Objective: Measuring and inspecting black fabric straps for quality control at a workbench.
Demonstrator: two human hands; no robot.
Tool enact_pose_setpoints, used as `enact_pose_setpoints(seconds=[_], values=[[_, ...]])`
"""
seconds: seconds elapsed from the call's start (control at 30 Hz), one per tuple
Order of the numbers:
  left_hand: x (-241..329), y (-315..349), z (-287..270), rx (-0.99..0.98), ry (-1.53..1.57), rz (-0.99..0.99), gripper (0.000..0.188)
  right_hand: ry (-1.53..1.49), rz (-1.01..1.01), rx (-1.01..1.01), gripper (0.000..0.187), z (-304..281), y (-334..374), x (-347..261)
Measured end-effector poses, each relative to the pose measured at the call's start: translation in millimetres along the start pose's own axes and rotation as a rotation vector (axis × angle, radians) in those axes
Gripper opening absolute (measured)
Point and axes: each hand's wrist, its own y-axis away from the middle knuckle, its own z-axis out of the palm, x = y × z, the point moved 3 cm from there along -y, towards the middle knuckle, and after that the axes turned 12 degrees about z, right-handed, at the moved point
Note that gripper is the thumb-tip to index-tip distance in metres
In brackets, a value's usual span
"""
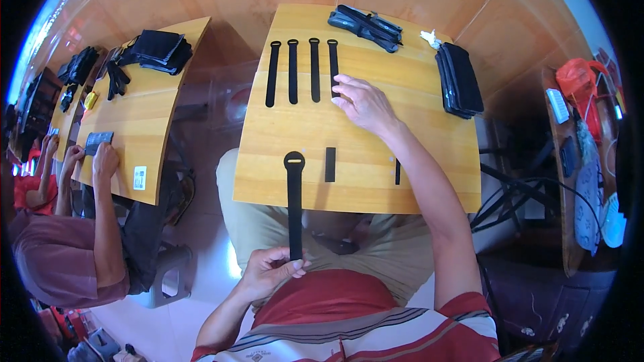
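My left hand is closed over my lap, pinching the lower end of a black strap. That strap points up, its rounded, slotted head over the table's near edge. On the yellow wooden table, my right hand has its thumb and fingers closed at the lower end of another black strap, partly hiding it. Left of it lie three similar straps, side by side with slotted ends away from me: one strap, another strap and the leftmost strap.
A short black strip and a narrow dark strip lie near the front. Bundled straps and a black stack sit at the back. A co-worker handles a dark piece at the left table. A cluttered shelf stands right.
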Motion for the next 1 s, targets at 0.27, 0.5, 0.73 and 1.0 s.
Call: enact_pose_setpoints(seconds=[0.27, 0.5, 0.73, 1.0], values=[[17, -21, 20, 0.119, 0.033, 0.040, 0.023, -0.756, 0.316, -0.394, 0.029, -25, 119, -98], [36, -55, 45, -0.047, -0.006, 0.177, 0.021, -1.195, 0.340, -0.433, 0.022, -33, 165, -125], [37, -52, 51, -0.201, 0.375, 0.149, 0.037, -1.402, 0.398, -0.457, 0.019, -50, 164, -124], [37, -37, 59, -0.213, 0.466, 0.148, 0.039, -1.594, 0.331, -0.505, 0.021, -44, 170, -130]])
